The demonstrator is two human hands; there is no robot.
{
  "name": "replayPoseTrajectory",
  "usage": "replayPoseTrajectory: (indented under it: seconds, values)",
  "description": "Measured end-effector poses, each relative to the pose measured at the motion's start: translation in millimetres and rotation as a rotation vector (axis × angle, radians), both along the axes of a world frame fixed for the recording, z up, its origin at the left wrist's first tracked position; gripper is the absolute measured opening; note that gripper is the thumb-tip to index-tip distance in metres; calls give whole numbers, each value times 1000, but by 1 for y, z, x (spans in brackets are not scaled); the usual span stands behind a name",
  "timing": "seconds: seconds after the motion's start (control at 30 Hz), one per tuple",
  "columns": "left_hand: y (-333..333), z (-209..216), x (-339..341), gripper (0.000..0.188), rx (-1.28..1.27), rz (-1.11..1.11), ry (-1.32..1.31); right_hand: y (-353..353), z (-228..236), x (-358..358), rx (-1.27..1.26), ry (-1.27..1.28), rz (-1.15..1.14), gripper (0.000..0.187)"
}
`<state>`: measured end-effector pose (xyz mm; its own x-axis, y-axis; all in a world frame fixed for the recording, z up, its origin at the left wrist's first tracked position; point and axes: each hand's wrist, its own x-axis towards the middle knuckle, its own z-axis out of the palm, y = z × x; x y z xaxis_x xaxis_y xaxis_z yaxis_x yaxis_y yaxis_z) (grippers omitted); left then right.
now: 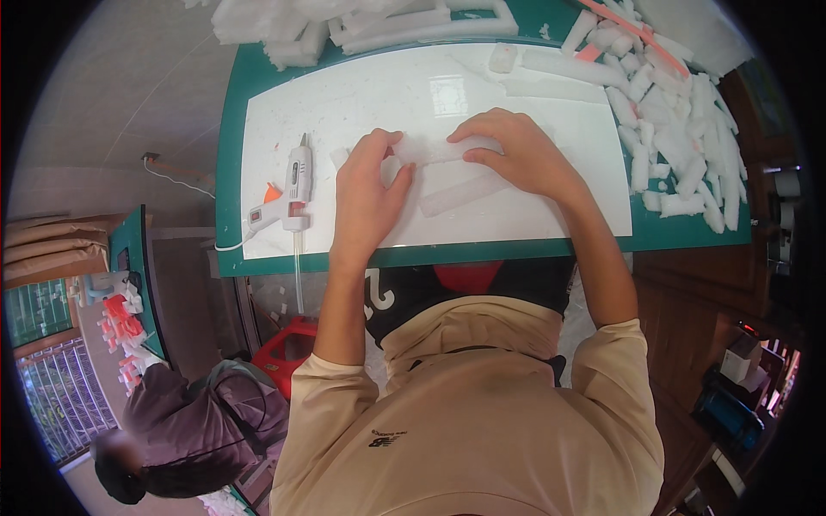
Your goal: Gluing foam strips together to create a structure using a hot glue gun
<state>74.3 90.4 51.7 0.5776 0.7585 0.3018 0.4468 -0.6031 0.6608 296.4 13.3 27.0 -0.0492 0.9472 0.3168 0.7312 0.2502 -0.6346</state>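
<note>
Both my hands hold one white foam stick (434,150) lying across a white board (361,95) on a green table (228,172). My left hand (368,185) grips its left end, and my right hand (512,150) curls over its right end. A second white foam stick (460,196) lies on the board just below, between my hands. A white glue gun (291,191) with an orange trigger stands on the board to the left of my left hand, its cord running off the table's edge.
Several cut white foam sticks (680,146) are heaped along the table's right side, with orange strips (624,26) at the far right corner. Larger foam pieces (361,26) pile at the far edge. Another person (194,430) sits at lower left by a second table (129,249).
</note>
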Motion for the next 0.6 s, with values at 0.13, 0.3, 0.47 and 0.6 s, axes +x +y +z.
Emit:
replayPoseTrajectory:
  seconds: [0.13,0.3,0.47,0.6]
  values:
    - [1,1,-1,33,33,-37,-5,0,2,0,-23,9,7,19]
    - [1,1,-1,33,19,-45,-1,0,1,0,-22,4,-1,19]
    - [1,4,-1,32,7,-46,18,1,1,1,-19,-6,-3,20]
    - [1,3,0,32,-4,-53,14,1,3,1,-22,5,11,20]
